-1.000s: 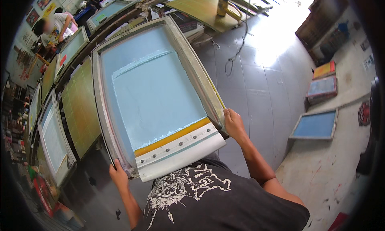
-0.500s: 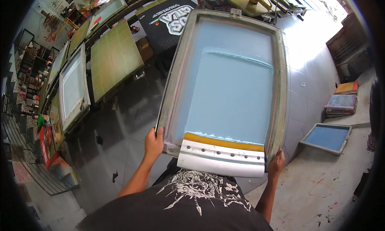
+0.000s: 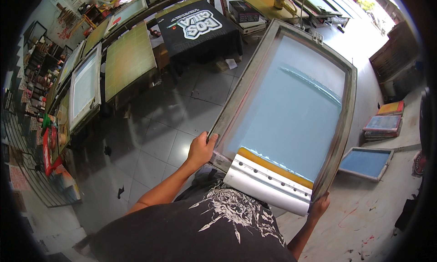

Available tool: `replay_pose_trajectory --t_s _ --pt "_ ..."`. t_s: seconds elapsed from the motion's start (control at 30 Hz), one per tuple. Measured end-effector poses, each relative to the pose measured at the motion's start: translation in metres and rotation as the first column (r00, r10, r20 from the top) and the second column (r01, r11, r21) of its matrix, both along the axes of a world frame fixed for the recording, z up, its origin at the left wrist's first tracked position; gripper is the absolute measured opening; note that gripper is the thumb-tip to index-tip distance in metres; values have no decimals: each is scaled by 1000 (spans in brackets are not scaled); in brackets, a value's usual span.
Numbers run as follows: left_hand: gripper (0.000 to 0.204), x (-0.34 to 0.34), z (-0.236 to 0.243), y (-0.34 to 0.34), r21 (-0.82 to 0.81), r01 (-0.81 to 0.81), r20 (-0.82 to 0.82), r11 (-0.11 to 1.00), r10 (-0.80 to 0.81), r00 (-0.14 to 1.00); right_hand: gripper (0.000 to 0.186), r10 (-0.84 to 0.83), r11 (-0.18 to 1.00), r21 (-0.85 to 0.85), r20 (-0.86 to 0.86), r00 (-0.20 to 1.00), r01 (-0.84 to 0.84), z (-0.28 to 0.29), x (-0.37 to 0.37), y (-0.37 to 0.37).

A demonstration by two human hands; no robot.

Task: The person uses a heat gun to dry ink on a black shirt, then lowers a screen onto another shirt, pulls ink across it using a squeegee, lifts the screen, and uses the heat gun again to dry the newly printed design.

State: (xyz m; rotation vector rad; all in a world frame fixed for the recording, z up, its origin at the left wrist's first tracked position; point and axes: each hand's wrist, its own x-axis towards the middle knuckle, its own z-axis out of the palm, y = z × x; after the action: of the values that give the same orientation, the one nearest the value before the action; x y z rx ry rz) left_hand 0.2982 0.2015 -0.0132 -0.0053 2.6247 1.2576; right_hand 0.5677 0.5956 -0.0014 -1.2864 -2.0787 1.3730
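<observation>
Hands on a large screen-printing frame (image 3: 291, 111), carried tilted over the grey tiled floor (image 3: 154, 143), filling the centre-right of the view. Left hand (image 3: 201, 149) wraps the frame's left rail near the lower corner, thumb on top, fingers curled under. Right hand (image 3: 318, 206) grips the lower right corner at about 5 o'clock from the frame's middle; fingers mostly hidden behind the rail, closed on it as far as I can tell. Frame mesh is pale blue. White squeegee (image 3: 268, 184) with an orange-yellow blade edge lies across the near end of the frame, between the two hands.

Around it: black printed T-shirt (image 3: 198, 27) spread on a table at 11 o'clock, yellow-green platens (image 3: 127, 59) and another screen (image 3: 84, 91) in a row at 9–10 o'clock. Stack of smaller frames (image 3: 384, 121) at 3 o'clock, one blue screen (image 3: 366, 163) flat on the floor just below it.
</observation>
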Motion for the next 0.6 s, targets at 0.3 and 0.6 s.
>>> replay_pose_trajectory --t_s 0.3,0.6 --pt "48 -9 23 3 -52 54 24 997 -53 998 46 -96 995 -28 -89 991 94 -7 0 -18" --pt "50 -16 19 4 -21 86 -17 996 -87 996 47 -100 995 18 -17 995 101 -30 28 -5"
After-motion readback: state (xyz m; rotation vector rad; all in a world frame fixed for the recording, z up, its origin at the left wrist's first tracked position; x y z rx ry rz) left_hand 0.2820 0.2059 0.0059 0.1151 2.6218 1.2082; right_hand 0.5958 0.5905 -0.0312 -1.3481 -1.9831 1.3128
